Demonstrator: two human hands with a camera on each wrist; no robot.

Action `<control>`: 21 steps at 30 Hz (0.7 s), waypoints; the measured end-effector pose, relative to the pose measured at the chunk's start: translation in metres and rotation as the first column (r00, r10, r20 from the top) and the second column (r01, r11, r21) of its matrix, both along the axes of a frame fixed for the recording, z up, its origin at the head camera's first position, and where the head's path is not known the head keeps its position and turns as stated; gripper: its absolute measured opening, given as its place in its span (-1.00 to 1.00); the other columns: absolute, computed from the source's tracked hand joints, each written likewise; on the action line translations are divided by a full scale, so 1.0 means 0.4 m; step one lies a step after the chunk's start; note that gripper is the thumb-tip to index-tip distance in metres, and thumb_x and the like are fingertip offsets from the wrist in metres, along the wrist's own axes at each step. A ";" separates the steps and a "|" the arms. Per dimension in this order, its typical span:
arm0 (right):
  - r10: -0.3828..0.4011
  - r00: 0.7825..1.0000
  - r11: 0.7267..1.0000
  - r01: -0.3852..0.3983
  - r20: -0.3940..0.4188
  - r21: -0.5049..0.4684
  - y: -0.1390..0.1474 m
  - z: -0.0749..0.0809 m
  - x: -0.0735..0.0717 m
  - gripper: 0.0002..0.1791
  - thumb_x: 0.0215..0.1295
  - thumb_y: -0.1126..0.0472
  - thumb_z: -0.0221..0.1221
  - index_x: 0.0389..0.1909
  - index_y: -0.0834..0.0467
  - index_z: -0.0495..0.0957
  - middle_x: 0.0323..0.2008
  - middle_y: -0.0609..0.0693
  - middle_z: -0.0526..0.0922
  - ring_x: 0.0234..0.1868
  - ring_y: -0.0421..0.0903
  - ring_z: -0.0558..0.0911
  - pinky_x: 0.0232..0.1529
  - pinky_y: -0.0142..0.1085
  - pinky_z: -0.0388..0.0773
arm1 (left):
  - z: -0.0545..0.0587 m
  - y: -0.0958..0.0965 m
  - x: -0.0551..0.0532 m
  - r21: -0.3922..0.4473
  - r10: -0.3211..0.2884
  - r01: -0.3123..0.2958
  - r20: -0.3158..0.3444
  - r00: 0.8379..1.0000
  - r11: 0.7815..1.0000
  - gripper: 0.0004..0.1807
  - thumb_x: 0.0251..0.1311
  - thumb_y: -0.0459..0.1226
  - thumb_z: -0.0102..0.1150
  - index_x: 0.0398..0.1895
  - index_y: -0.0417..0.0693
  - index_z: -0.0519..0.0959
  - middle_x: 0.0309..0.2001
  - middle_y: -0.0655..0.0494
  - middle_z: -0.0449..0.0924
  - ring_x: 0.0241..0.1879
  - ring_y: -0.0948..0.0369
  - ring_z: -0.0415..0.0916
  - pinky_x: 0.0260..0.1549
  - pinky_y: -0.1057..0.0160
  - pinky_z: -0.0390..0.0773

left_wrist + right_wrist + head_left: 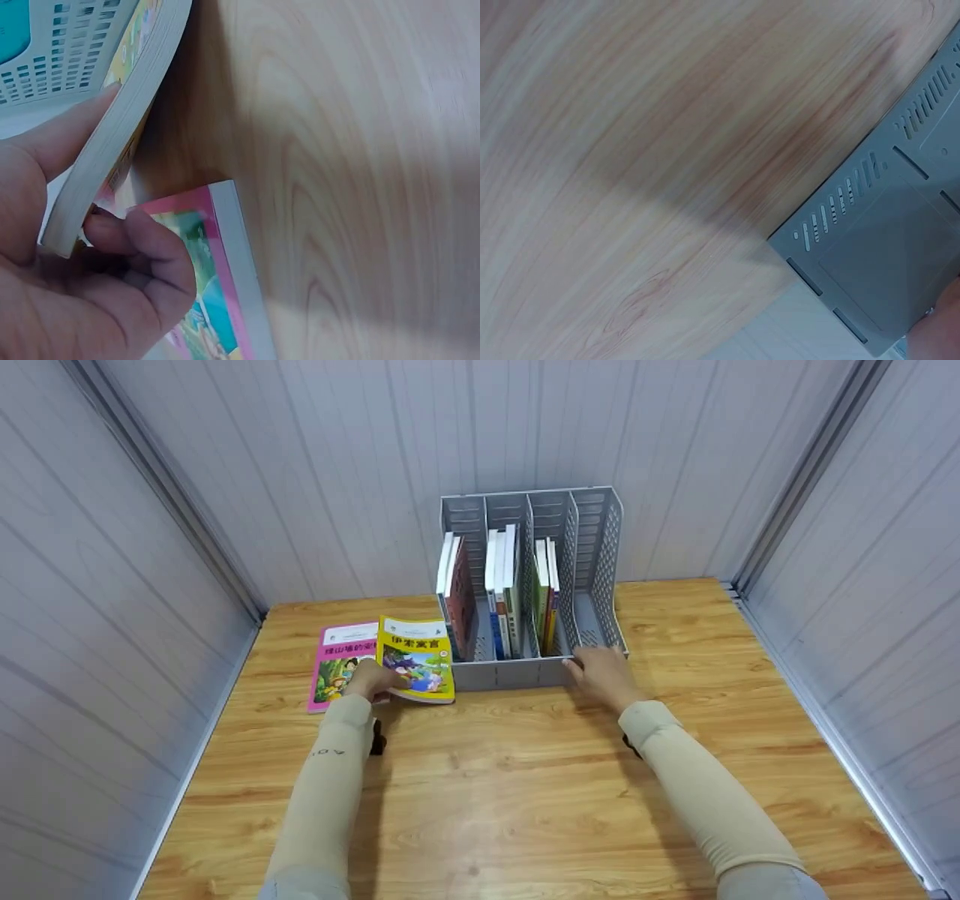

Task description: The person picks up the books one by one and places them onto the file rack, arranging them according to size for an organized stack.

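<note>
A yellow-covered book (pixel 420 649) is pinched between the thumb and curled fingers of my left hand (pixel 370 679). The left wrist view shows this book's page edge (pixel 120 142) raised at a slant above the table. Under it and to the left, a pink-bordered book (pixel 341 667) lies flat, cover up. My right hand (pixel 606 675) grips the front lip of the grey file rack (pixel 510 675) at its right corner, thumb in front and fingers over the edge. Little of that hand (pixel 937 330) shows in the right wrist view.
Several books (pixel 502 585) stand upright in the rack's three left compartments; the rightmost compartment (pixel 592 607) holds none. Behind the rack is a ribbed white wall (pixel 360 472), with side walls left and right. The wooden table (pixel 495 795) stretches out in front.
</note>
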State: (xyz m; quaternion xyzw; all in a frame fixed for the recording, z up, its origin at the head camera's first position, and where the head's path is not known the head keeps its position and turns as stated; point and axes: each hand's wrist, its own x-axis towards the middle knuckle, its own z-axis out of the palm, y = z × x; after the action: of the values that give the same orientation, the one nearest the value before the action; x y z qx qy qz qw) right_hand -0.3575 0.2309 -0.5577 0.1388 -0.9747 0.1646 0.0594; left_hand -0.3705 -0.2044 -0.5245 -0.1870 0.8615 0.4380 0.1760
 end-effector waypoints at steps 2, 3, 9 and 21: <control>0.002 1.000 1.000 -0.002 0.001 -0.007 0.000 -0.001 0.001 -0.59 0.70 -0.09 0.09 -0.31 0.11 0.53 -0.29 0.15 0.76 -0.14 0.23 0.72 0.16 0.26 0.47 | -0.004 0.001 0.002 0.031 0.025 -0.026 0.013 1.000 0.999 -0.35 0.29 -0.26 0.50 0.34 -0.43 0.50 0.00 -0.09 0.63 -0.25 0.19 0.57 -0.13 0.23 0.70; 0.003 1.000 1.000 -0.003 0.002 -0.009 0.000 -0.002 0.000 -0.60 0.70 -0.08 0.09 -0.32 0.11 0.52 -0.31 0.15 0.75 -0.15 0.22 0.71 0.16 0.26 0.47 | -0.007 0.001 0.001 0.041 0.037 -0.038 0.016 0.999 0.998 -0.35 0.30 -0.25 0.49 0.35 -0.42 0.50 0.00 -0.08 0.63 -0.24 0.19 0.57 -0.14 0.25 0.69; 0.000 1.000 1.000 0.000 0.001 -0.016 0.002 0.003 0.000 -0.62 0.69 -0.07 0.11 -0.30 0.11 0.55 -0.29 0.14 0.77 -0.14 0.21 0.72 0.23 0.29 0.48 | -0.023 0.009 -0.005 0.144 0.090 -0.086 -0.021 0.996 0.986 -0.46 0.47 -0.28 0.28 0.41 -0.37 0.50 0.26 -0.24 0.66 0.06 0.04 0.67 0.20 0.09 0.70; -0.012 1.000 1.000 0.012 0.020 0.017 -0.001 -0.001 -0.002 -0.60 0.69 -0.09 0.09 -0.27 0.12 0.56 -0.21 0.18 0.79 -0.05 0.25 0.74 0.30 0.32 0.48 | -0.022 0.025 0.024 0.302 0.163 -0.115 -0.137 0.977 0.946 -0.57 0.59 -0.24 0.04 0.35 -0.35 0.50 -0.10 -0.09 0.77 -0.32 0.18 0.74 -0.05 0.00 0.72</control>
State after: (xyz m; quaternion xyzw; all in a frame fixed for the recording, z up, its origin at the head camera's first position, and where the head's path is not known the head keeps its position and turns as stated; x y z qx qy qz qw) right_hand -0.3584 0.2304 -0.5580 0.1316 -0.9775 0.1576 0.0493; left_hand -0.3610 -0.1946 -0.5334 -0.1836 0.7834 0.5852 0.1005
